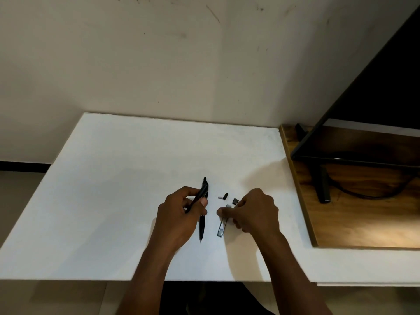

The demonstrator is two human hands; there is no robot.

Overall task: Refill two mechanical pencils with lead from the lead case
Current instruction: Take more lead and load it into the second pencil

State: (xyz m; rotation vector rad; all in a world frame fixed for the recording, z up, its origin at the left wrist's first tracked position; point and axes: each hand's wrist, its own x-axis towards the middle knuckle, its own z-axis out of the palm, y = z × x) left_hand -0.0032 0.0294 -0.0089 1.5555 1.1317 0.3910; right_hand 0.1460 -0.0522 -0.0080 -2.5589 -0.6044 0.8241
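Two pencils in play. Slim black plastic mechanical pencil [200, 195] is gripped by the left hand [179, 214], fingers curled round the barrel, tilted above the white table [113, 201]. Second black mechanical pencil [201, 226] lies flat beside that hand, tip toward the person. The right hand [256, 212] pinches the upper end of the narrow clear plastic lead case [221, 228], which rests on the table; can't tell if a lead is between the fingertips. Small black cap [225, 195], tiny grey eraser plug [219, 197] and dark square lid [235, 200] lie loose nearby. My read: pencils are light and stiff, so hold mid-barrel. Leads are brittle, so feed straight, no side load. No legible brand or writing.
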